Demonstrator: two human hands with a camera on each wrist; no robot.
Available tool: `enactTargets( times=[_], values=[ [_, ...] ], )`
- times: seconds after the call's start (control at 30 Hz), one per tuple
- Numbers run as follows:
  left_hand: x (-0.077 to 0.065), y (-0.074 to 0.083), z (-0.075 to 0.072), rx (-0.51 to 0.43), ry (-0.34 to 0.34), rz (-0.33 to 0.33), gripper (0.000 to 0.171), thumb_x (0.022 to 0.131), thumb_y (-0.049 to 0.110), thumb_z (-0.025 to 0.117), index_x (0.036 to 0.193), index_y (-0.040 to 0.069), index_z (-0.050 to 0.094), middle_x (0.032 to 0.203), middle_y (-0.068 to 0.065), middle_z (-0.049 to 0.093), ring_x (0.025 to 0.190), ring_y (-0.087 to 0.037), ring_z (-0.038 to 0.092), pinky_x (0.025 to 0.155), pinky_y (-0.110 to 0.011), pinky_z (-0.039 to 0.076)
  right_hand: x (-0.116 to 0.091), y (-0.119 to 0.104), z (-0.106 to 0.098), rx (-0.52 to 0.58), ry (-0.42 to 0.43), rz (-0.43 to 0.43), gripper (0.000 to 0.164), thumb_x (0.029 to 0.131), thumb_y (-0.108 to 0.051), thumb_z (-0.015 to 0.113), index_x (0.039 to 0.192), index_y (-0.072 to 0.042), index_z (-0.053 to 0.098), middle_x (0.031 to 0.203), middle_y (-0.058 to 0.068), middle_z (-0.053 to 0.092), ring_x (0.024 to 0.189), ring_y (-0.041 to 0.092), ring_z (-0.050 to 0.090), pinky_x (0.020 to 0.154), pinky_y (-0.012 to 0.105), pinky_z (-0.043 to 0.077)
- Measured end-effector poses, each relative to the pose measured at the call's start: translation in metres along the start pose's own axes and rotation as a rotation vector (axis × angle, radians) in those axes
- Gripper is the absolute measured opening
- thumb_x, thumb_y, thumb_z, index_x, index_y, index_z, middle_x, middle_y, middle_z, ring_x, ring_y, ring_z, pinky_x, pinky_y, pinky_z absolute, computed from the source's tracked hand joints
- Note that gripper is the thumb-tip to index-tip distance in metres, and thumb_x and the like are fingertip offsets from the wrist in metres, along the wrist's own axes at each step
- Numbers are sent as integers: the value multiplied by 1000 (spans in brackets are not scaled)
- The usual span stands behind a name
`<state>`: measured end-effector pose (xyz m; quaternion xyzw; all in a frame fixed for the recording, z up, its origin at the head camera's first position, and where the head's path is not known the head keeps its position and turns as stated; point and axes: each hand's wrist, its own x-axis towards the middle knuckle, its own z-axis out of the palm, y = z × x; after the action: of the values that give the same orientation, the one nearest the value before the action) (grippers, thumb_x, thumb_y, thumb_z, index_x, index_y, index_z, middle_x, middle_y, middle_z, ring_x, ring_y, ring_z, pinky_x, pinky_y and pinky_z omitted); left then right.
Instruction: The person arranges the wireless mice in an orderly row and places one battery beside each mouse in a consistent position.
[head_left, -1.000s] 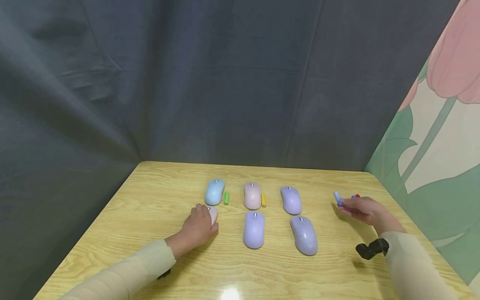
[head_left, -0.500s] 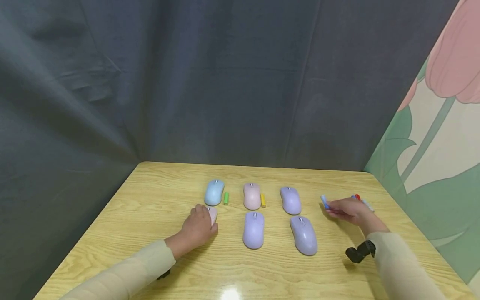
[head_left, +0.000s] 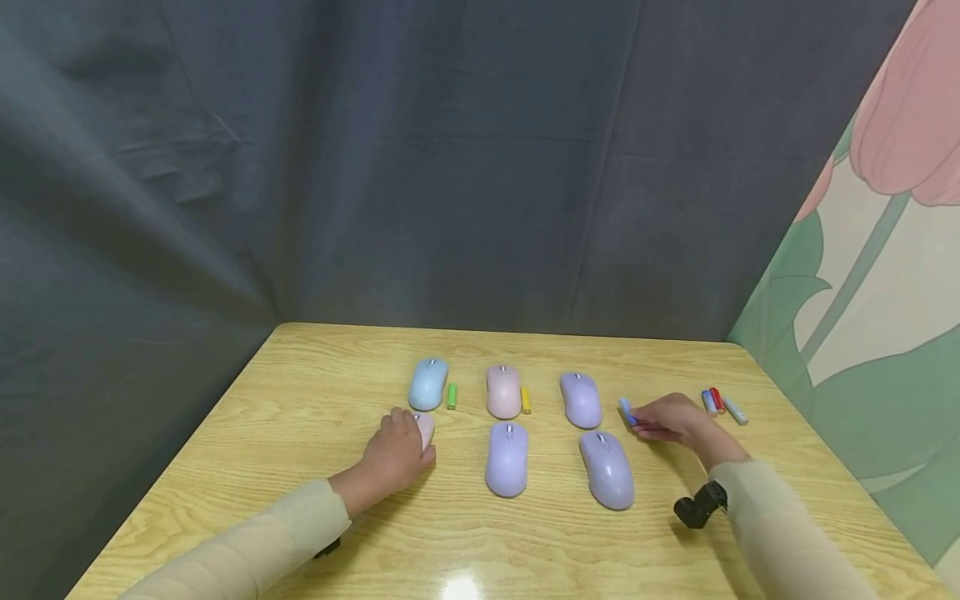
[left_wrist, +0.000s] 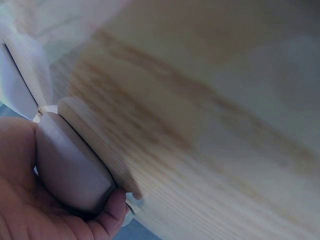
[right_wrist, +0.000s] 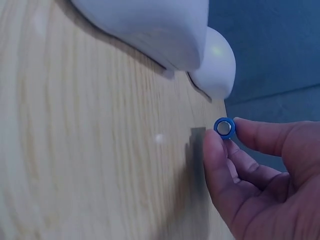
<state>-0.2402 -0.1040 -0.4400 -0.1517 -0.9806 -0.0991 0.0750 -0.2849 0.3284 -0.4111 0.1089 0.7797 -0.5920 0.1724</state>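
My left hand (head_left: 396, 450) grips a pale pink computer mouse (head_left: 425, 428) at the front left, covering most of it. In the left wrist view, that mouse (left_wrist: 72, 162) sits between the curled fingers and thumb. My right hand (head_left: 678, 423) pinches a blue battery (head_left: 627, 410) between thumb and fingertips. Its round metal end (right_wrist: 224, 128) faces the right wrist camera, and a shadow falls on the table below. Just left of this battery are a purple mouse (head_left: 582, 400) and a greyish-purple mouse (head_left: 607, 471).
A green battery (head_left: 452, 397) lies beside the blue mouse (head_left: 428, 384), and a yellow battery (head_left: 526, 401) beside another pink mouse (head_left: 503, 392). A lilac mouse (head_left: 507, 459) sits front centre. At right lie a red battery (head_left: 717, 400), a blue-and-white battery (head_left: 709, 403) and a pale battery (head_left: 736, 410).
My right hand has moved left with the blue battery, toward the purple mice, uncovering the batteries at the right. My left hand stays on the pink mouse.
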Motion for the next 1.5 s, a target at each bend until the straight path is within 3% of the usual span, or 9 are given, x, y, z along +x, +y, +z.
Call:
enactTargets(
  times=[0.43, 0.7, 0.87, 1.2, 1.5],
  values=[
    [1, 0, 2, 13, 12, 13, 50, 88, 27, 65, 98, -18, 49, 82, -16, 41, 70, -23, 45, 50, -32, 49, 6, -5, 20, -85, 48, -3, 17, 92, 3, 60, 97, 18, 57, 69, 6, 65, 61, 12, 64, 64, 27, 56],
    [0, 0, 1, 17, 17, 9, 50, 88, 27, 66, 98, -19, 49, 82, -16, 41, 70, -23, 45, 50, -33, 49, 9, -9, 27, -268, 139, -27, 20, 88, 0, 63, 93, 19, 62, 67, 8, 65, 59, 14, 64, 61, 28, 56],
    [0, 0, 1, 14, 10, 4, 50, 88, 27, 65, 99, -19, 49, 82, -17, 41, 71, -24, 46, 51, -33, 49, 11, -11, 31, -323, 165, -34, 19, 86, -1, 64, 91, 17, 63, 69, 10, 65, 59, 15, 64, 61, 29, 56],
    [1, -1, 2, 16, 5, 4, 51, 88, 27, 65, 100, -20, 48, 83, -17, 41, 71, -24, 46, 51, -33, 49, 14, -13, 35, -372, 176, -11, 17, 86, -2, 64, 90, 14, 64, 70, 10, 65, 61, 16, 63, 62, 30, 56],
    [0, -1, 2, 29, 1, 11, 52, 89, 28, 64, 101, -20, 48, 84, -18, 41, 72, -24, 46, 52, -33, 49, 16, -11, 36, -349, 164, -21, 18, 86, -2, 66, 91, 15, 64, 70, 9, 65, 61, 16, 63, 62, 31, 56]
  ],
)
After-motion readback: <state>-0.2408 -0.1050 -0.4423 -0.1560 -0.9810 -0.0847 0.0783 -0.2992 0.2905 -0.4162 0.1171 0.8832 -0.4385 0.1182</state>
